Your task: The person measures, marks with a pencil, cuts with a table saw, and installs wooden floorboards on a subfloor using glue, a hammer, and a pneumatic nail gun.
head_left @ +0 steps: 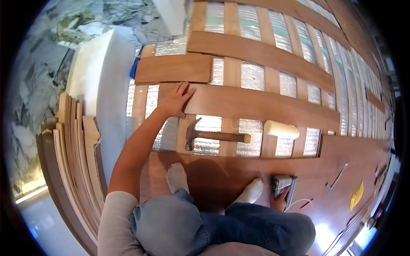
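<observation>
- Our left hand lies flat, fingers spread, on the end of a loose plank
- Our right hand is mostly hidden by our knee; it grasps a grey tool on the laid floor
- A hammer and a cream block lie just below the plank

The left hand lies flat on the end of a loose wooden floorboard, a claw hammer and cream block just beside it, while the right hand grips a grey tool.
</observation>
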`<state>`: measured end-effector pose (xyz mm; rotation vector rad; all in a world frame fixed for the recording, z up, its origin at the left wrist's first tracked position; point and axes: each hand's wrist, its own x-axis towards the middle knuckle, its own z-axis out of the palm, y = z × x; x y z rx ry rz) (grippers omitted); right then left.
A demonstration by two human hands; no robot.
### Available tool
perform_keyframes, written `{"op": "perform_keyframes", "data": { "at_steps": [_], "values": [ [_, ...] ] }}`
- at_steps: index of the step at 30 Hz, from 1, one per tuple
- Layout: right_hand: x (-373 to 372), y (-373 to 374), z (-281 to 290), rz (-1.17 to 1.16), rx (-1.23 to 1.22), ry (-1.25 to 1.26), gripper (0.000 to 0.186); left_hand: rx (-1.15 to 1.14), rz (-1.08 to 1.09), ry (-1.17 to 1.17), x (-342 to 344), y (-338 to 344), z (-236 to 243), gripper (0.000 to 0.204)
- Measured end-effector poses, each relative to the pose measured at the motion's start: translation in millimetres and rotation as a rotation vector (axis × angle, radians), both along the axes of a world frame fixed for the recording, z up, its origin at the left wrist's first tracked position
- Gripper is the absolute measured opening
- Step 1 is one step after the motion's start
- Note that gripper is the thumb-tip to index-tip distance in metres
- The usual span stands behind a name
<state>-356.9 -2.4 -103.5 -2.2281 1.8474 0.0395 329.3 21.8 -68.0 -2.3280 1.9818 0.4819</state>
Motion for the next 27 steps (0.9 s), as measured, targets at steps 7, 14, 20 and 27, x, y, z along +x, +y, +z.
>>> {"op": "perform_keyframes", "data": {
  "at_steps": [7,14,20,27],
  "values": [
    [8,-9,11,-0.041,0.070,0.211,0.103,-0.060,-0.051,0.003,7,5,-11,0.122],
    [-1,-5,6,-0.034,0.094,0.052,0.112,-0.096,-0.150,0.000,11,4,-14,0.118],
    [21,-18,39,0.001,-0.088,-0.209,0.084,0.031,-0.165,0.166,13,-23,15,0.121],
    [155,-155,55,0.535,-0.113,-0.201,0.080,0.368,-0.066,0.155,14,-29,34,0.115]
  ]
}}
